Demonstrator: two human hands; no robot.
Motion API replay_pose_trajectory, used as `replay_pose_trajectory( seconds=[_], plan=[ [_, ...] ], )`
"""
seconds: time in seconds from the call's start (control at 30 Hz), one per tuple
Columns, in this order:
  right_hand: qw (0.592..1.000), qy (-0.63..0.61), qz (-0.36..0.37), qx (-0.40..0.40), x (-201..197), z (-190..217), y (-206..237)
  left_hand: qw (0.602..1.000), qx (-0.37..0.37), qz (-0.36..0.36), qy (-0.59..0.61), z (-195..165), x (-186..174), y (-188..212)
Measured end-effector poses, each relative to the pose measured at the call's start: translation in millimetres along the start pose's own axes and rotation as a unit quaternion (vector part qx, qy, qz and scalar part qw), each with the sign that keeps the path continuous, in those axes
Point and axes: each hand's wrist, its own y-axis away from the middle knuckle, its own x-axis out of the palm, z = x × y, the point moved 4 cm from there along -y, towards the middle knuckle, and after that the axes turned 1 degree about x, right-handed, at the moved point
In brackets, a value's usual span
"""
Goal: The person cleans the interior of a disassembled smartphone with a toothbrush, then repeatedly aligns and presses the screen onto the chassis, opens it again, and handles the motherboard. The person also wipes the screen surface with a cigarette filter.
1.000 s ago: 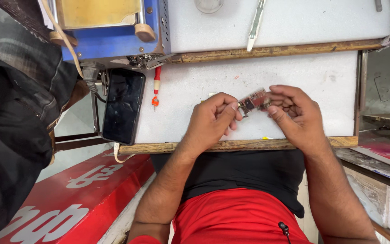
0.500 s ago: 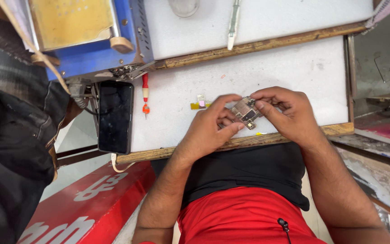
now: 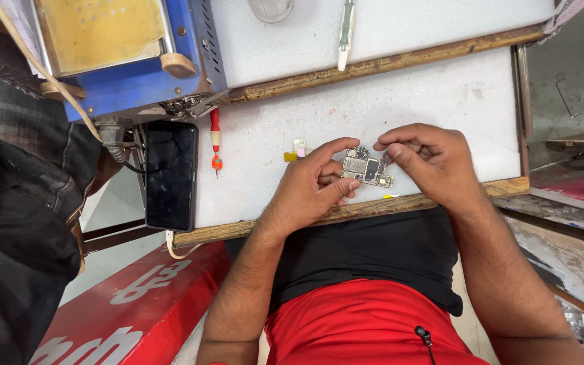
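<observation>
A small circuit board (image 3: 367, 168) with metal shields lies low over the white foam work mat (image 3: 441, 101), near its front wooden edge. My left hand (image 3: 309, 189) pinches the board's left end between thumb and fingers. My right hand (image 3: 434, 162) presses its fingertips against the board's right end. Two tiny parts, one yellow (image 3: 290, 157) and one pale pink (image 3: 300, 148), lie on the mat just left of my left hand.
A black phone (image 3: 171, 174) lies face up at the mat's left edge, beside a red-handled screwdriver (image 3: 215, 143). A blue machine with a yellow top plate (image 3: 126, 51) stands at the back left. Metal tweezers (image 3: 345, 30) rest at the back. Another person's dark jeans (image 3: 15, 223) fill the left.
The view has shifted, so the mat and hands sit further right. Both hands have kept hold of the board and lowered it slightly toward the front edge; the tiny yellow and pink parts now show.
</observation>
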Motion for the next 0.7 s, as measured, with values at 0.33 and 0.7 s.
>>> replay_pose_trajectory(
  seconds=[0.33,0.7],
  plan=[
    [0.992,-0.092,0.048,-0.07,3.0,-0.6,4.1,0.999,0.027,-0.03,0.027,3.8,-1.4,1.2],
    [0.995,-0.068,0.028,-0.073,-0.6,-6.3,6.9,0.997,0.064,-0.025,0.033,4.7,-1.2,4.6]
  ],
)
